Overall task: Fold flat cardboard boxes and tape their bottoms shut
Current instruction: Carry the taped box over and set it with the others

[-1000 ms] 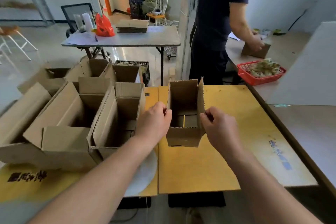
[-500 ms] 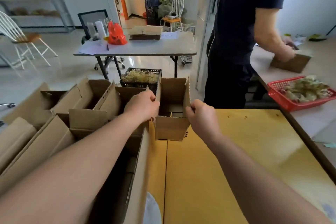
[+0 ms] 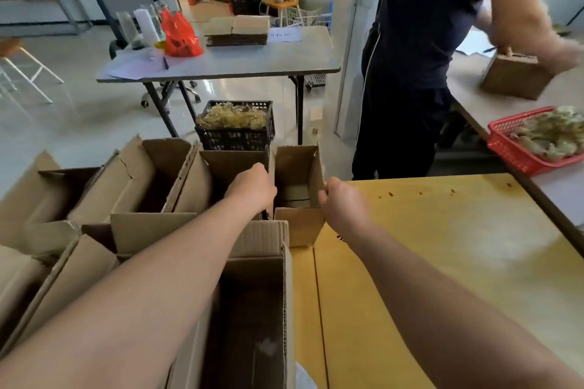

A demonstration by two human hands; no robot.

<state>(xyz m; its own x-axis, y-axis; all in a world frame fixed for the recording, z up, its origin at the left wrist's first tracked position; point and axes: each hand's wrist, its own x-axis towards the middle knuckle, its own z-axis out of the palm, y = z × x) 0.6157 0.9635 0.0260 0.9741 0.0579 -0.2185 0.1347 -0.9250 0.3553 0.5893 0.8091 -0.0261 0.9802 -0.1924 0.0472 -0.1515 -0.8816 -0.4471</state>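
Main risk: the small box (image 3: pixel 298 199) is right at the far edge of the yellow surface (image 3: pixel 442 262), just beside the row of open boxes (image 3: pixel 158 180). I can't tell whether its bottom is fully on the surface or hangs past it. Released off-centre, it could tip over the edge toward the black crate (image 3: pixel 235 126) on the floor beyond. Second: its left wall is close against the neighbouring box, so the upright flaps could snag and buckle if it gets pushed sideways. Third: both grips are on thin top edges of the side walls, and squeezing inward would rack the box out of square or crease the cardboard. From inside, the bottom flaps look closed with a seam showing. No tape is visible, so the bottom could still pop under a push. Pose: both arms reach nearly straight forward, the left forearm passing over the nearest open box (image 3: pixel 268 240). The left hand (image 3: pixel 252 189) is curled on the top of the left wall, fingertips hidden. The right hand (image 3: pixel 341 204) pinches the right wall's near edge, knuckles up. The hands are apart, one per side, with the box between them, open top up.
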